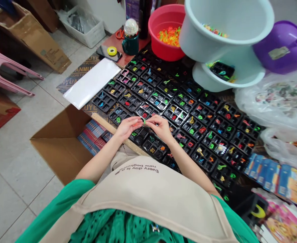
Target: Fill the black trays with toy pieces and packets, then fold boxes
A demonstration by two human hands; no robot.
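My left hand [127, 127] and my right hand [159, 127] meet fingertip to fingertip over the near rows of black compartment trays [161, 101]. Between the pinched fingers sits a tiny green plastic piece [144, 122]. Both hands are closed in a pinch on it. The trays hold small coloured plastic toys in red, green, blue, yellow and orange. The trays cover the low table in many rows.
A red basin [155, 33] of coloured pieces, two white tubs [214, 44] and a purple lid [285, 47] stand at the back. An open cardboard box [62, 145] with printed packs lies at left. Clear bags [272, 101] and printed cards [277, 179] lie right. White sheet [91, 82] at left.
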